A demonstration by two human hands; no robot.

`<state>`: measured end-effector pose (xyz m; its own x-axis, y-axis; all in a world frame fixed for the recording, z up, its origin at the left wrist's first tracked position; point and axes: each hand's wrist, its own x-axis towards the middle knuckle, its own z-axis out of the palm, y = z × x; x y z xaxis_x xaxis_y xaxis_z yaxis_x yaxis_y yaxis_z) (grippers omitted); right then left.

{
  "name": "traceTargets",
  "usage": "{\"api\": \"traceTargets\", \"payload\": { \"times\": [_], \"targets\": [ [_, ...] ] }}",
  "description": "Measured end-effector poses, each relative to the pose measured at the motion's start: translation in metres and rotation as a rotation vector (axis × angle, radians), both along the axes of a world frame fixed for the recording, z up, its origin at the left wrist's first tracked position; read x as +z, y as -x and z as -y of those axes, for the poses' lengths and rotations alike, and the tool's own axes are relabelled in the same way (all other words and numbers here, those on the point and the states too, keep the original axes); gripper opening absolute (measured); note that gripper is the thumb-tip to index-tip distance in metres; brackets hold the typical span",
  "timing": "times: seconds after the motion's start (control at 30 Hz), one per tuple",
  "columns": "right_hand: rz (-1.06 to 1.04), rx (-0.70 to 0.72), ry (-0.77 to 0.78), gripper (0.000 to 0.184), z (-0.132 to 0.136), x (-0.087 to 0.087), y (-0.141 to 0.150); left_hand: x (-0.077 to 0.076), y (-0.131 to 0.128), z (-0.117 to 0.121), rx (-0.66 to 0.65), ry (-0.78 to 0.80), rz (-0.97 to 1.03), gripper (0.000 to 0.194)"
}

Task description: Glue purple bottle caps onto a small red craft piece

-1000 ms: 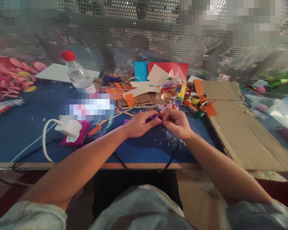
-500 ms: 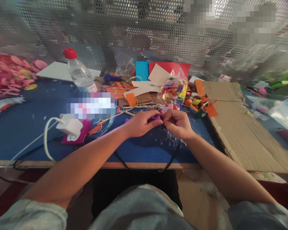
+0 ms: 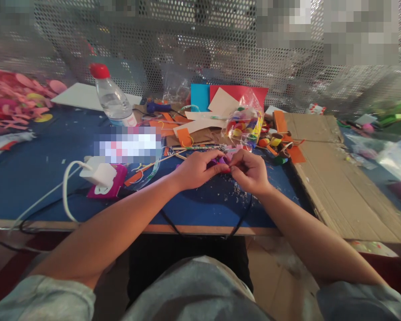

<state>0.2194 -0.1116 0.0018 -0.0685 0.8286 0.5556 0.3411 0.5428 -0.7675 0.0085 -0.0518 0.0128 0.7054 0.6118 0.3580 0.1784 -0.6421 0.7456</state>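
Ridged matt cardboard [image 3: 341, 174], a clear glossy plastic bottle [image 3: 115, 101], and a perforated metallic-looking screen [image 3: 214, 40].

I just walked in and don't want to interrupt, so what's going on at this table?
Someone is working with both bare hands close together: the left hand holds a small purple piece, and the right hand's fingers pinch at its edge. White scraps lie just below on the blue table. Exactly what the fingers are doing is too small to tell.
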Motion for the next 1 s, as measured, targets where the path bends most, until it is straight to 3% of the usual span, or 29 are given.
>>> {"api": "traceTargets", "payload": {
  "times": [0.37, 0.63, 0.83, 1.0],
  "targets": [
    [-0.181, 0.071, 0.068, 0.032, -0.0020, -0.0079, 0.0019, -0.0012, 0.0005, 0.0011, 0.099, -0.141, 0.095, 0.057],
    [-0.352, 0.121, 0.042, 0.034, -0.0051, -0.0043, 0.0082, -0.0006, 0.0017, 0.0053, 0.196, -0.153, 0.167, 0.056],
    [-0.242, 0.060, 0.087, 0.031, -0.0030, -0.0038, 0.0059, -0.0015, 0.0005, 0.0054, 0.198, -0.158, 0.201, 0.054],
    [-0.139, -0.038, 0.031, 0.019, -0.0014, -0.0043, 0.0047, -0.0016, 0.0005, 0.0052, 0.197, -0.152, 0.215, 0.053]
  ]
}}
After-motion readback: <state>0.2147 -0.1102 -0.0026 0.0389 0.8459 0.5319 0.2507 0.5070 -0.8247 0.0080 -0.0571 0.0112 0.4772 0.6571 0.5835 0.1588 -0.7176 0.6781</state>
